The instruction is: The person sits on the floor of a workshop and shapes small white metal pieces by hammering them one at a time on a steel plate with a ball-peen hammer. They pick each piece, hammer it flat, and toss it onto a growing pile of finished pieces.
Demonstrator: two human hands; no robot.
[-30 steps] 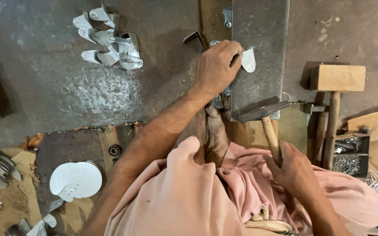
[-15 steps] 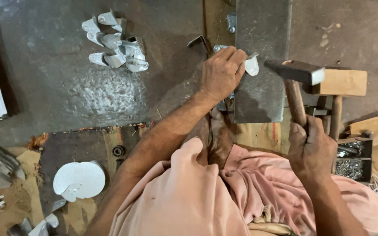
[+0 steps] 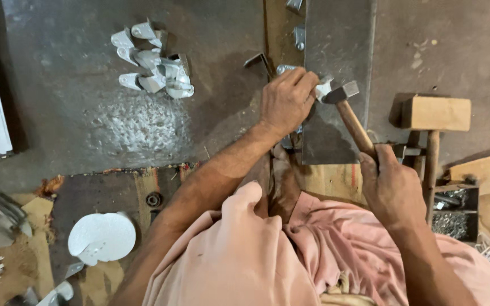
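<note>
I see my left hand (image 3: 286, 101) clenched on a small pale metal piece (image 3: 324, 88), pinning it against the dark steel block (image 3: 338, 39). The piece sits at the block's left edge, about halfway down. My right hand (image 3: 393, 190) is wrapped around the wooden handle of a hammer (image 3: 347, 107), below the block's lower right corner. The hammer's steel head rests on or just over the metal piece, right beside my left fingertips; I cannot tell whether it touches. A wooden mallet (image 3: 433, 115) lies to the right of the block, near it. A pile of shaped metal pieces (image 3: 153, 68) lies well to the left of the block on the grey surface (image 3: 75, 113). A white round disc (image 3: 102, 237) sits far below and left of the block.
</note>
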